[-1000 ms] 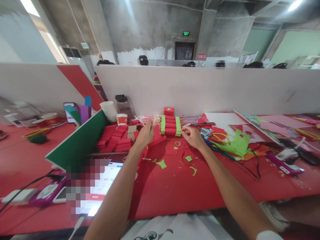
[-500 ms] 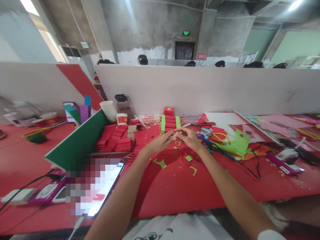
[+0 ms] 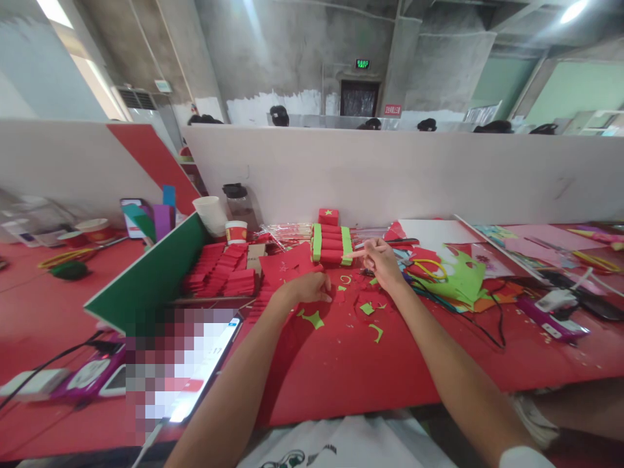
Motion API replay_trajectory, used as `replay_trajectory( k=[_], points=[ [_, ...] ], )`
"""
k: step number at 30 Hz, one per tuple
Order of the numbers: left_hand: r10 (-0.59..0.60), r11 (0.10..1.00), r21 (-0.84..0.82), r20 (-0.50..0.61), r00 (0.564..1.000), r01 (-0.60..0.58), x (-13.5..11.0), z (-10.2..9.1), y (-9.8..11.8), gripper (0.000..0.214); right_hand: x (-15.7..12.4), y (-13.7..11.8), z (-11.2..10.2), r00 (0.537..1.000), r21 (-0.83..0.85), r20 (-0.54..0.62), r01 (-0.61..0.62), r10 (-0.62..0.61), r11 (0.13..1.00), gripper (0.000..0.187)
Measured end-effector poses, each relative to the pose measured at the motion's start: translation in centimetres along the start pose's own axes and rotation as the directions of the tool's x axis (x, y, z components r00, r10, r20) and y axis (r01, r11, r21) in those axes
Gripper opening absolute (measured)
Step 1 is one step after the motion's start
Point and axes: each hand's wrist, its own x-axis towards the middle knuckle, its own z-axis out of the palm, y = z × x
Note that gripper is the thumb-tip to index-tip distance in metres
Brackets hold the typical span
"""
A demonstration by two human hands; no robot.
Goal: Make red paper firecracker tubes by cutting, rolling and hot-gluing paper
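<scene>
The left hand (image 3: 306,287) lies knuckles-up on the red tabletop (image 3: 341,377), at the edge of a flat red paper sheet (image 3: 287,265). Its fingers curl under the palm and are hidden, so whether they grip anything cannot be told. The right hand (image 3: 383,263) has its fingers pinched on a thin pale stick (image 3: 362,253), possibly a skewer, whose tip lies just beside the bundle of red paper rolls bound by two green bands (image 3: 332,246). Half a second earlier the hands met fingertip to fingertip before that bundle; now they are apart.
</scene>
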Motion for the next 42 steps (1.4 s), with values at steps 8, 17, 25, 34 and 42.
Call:
replay_trajectory(
  k=[8,17,25,34,42],
  points=[
    [-0.120,0.987,0.118,0.064,0.991,0.112,-0.3,-0.3,1.1,0.026,-0.1,0.2,-0.1,0.985,-0.035,0.079,-0.151,0.154,0.988,0.040],
    [-0.115,0.988,0.100,-0.062,0.991,0.121,-0.5,-0.1,0.8,0.025,-0.8,1.8,0.2,0.907,-0.323,0.321,-0.167,0.274,0.931,0.035],
    [0.119,0.993,-0.019,0.031,0.992,-0.119,0.5,0.5,0.0,0.019,-1.3,2.5,0.0,0.835,-0.600,0.459,0.039,0.304,0.799,0.016],
    [0.171,0.978,-0.122,-0.002,0.985,-0.170,1.5,1.2,-1.1,0.017,-1.3,2.5,0.1,0.813,-0.684,0.520,0.215,0.260,0.697,0.007],
    [0.129,0.991,-0.043,0.012,0.992,-0.128,1.1,1.3,0.0,0.019,-1.9,0.4,0.2,0.735,-0.744,0.620,0.440,0.274,0.502,0.010]
  ],
)
